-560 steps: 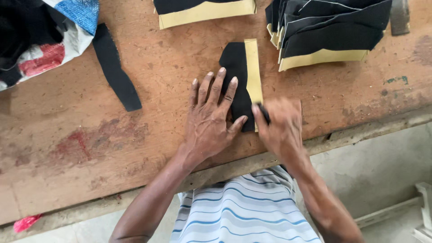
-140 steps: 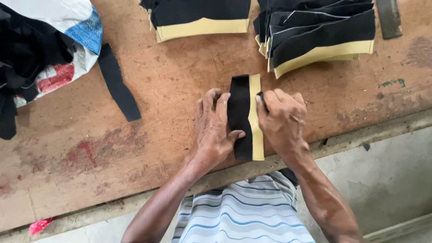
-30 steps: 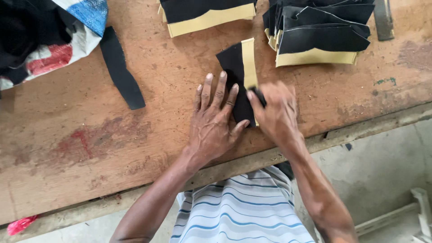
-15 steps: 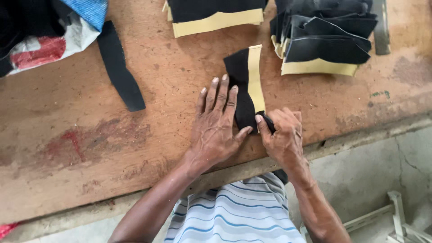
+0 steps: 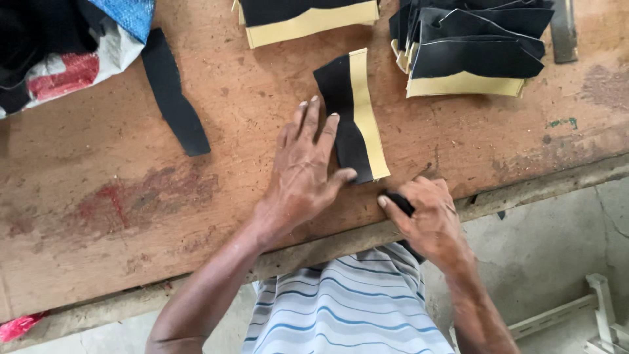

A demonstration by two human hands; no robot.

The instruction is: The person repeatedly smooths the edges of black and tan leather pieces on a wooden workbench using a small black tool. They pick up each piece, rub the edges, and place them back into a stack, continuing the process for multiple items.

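With our left hand [image 5: 304,177] lying flat and unclenched, pinning the black-and-tan curved leather piece [image 5: 352,118] to the worn brown wooden counter [image 5: 118,203], and our right hand's [image 5: 426,219] fingers clenched on a small dark tool [image 5: 398,202] at 4 o'clock of it, we judge a slip could shift the piece.

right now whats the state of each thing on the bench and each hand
black and tan piece: flat on bench, pinned by left hand
left hand: open, fingers spread, pressing the piece
right hand: closed on a small dark tool
small dark tool: gripped, at bench edge
black strip: lying loose
stacks of pieces: piled at the far side
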